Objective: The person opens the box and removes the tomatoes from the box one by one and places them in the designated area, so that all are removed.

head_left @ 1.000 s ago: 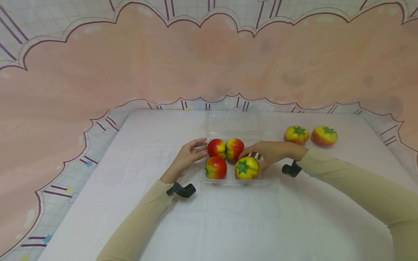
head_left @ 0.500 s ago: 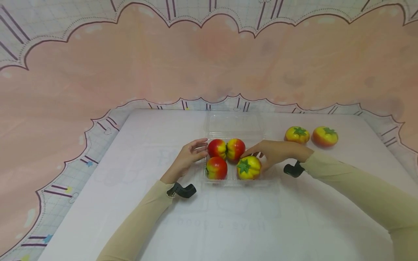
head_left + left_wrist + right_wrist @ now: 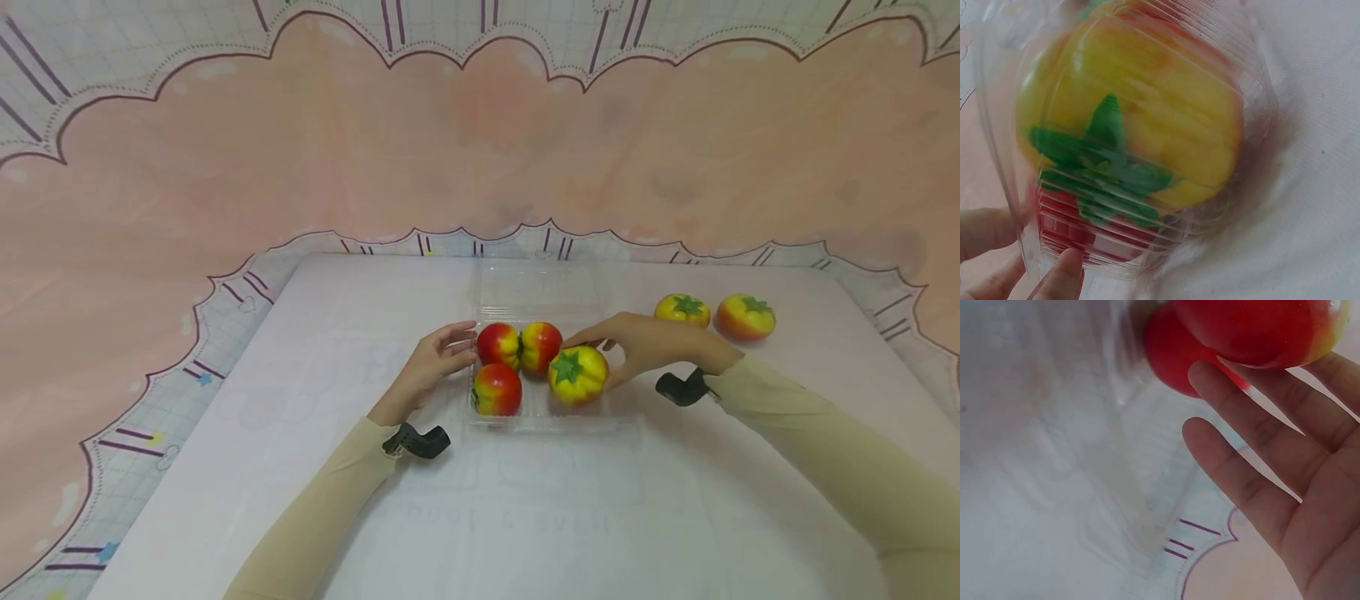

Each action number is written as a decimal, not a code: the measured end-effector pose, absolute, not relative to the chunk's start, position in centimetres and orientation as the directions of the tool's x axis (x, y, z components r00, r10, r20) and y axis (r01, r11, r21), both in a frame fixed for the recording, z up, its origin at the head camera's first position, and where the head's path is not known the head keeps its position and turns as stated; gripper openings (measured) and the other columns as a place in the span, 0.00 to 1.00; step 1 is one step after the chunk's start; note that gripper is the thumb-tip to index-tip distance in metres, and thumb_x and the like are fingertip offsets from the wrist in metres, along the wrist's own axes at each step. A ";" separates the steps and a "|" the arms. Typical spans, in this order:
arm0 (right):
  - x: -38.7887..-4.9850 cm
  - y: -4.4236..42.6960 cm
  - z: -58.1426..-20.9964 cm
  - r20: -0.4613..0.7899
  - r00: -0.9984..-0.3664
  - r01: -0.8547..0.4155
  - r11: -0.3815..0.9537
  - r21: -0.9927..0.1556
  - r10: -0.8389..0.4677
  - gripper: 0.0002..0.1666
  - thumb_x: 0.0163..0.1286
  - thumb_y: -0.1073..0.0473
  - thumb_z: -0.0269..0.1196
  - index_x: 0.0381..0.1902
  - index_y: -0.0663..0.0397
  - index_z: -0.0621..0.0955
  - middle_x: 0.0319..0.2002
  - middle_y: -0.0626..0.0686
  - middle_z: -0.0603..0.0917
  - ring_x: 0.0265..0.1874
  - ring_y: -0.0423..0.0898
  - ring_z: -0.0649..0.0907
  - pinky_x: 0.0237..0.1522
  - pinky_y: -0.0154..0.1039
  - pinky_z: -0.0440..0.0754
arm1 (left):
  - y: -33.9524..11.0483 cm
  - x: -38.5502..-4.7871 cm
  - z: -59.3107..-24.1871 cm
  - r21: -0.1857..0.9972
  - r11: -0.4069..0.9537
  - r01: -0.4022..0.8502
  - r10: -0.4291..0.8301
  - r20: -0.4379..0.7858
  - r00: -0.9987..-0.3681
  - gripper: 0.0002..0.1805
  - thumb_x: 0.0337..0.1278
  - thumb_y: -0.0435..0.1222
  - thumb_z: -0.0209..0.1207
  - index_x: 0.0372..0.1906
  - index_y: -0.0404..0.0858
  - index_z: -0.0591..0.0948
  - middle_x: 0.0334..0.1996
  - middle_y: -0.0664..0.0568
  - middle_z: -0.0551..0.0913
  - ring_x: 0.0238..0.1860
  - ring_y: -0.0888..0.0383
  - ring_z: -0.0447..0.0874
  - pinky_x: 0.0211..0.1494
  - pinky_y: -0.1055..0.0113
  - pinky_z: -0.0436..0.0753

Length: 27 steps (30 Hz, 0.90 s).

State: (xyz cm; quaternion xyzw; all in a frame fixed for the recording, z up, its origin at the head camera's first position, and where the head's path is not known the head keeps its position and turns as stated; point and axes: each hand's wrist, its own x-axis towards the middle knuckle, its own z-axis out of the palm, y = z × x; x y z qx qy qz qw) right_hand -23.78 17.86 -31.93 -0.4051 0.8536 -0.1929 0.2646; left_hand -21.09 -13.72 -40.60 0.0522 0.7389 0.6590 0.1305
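Three fruits (image 3: 498, 343) are boxed, a fourth fruit (image 3: 587, 377) is gripped by the right hand (image 3: 647, 342) over the box (image 3: 540, 423), two more fruits (image 3: 745, 318) are left on the table (image 3: 540, 558); left hand (image 3: 427, 362) relaxed, box-side.

Peach patterned cloth (image 3: 480, 150) backs a white table (image 3: 525, 483).

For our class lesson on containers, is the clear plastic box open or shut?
Open: the lid is back at the far side of the clear box, not over the fruits inside.
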 end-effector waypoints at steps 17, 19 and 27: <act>-22.8 19.7 -30.1 -0.162 -0.642 -0.612 0.629 -0.480 -0.749 0.43 0.51 0.40 0.70 0.64 0.45 0.72 0.62 0.49 0.76 0.57 0.48 0.77 0.57 0.46 0.79 | -13.8 -20.7 -40.4 0.987 0.130 -0.092 0.252 -0.123 -0.960 0.29 0.60 0.32 0.57 0.67 0.37 0.66 0.65 0.38 0.68 0.66 0.43 0.68 0.66 0.53 0.71; -22.7 19.9 -29.7 -0.159 -0.658 -0.604 0.642 -0.472 -0.736 0.43 0.50 0.40 0.71 0.63 0.45 0.73 0.62 0.49 0.76 0.57 0.48 0.77 0.57 0.47 0.79 | -13.8 -20.7 -40.3 0.988 0.127 -0.089 0.252 -0.119 -0.960 0.29 0.60 0.32 0.57 0.67 0.37 0.66 0.65 0.38 0.67 0.66 0.43 0.67 0.66 0.52 0.71; -22.8 21.1 -28.4 -0.118 -0.693 -0.605 0.663 -0.441 -0.711 0.42 0.50 0.41 0.71 0.63 0.45 0.73 0.60 0.50 0.77 0.52 0.48 0.79 0.52 0.45 0.82 | -13.7 -20.8 -40.2 0.988 0.128 -0.081 0.262 -0.112 -0.959 0.29 0.61 0.31 0.56 0.67 0.36 0.65 0.65 0.37 0.67 0.66 0.43 0.68 0.65 0.53 0.72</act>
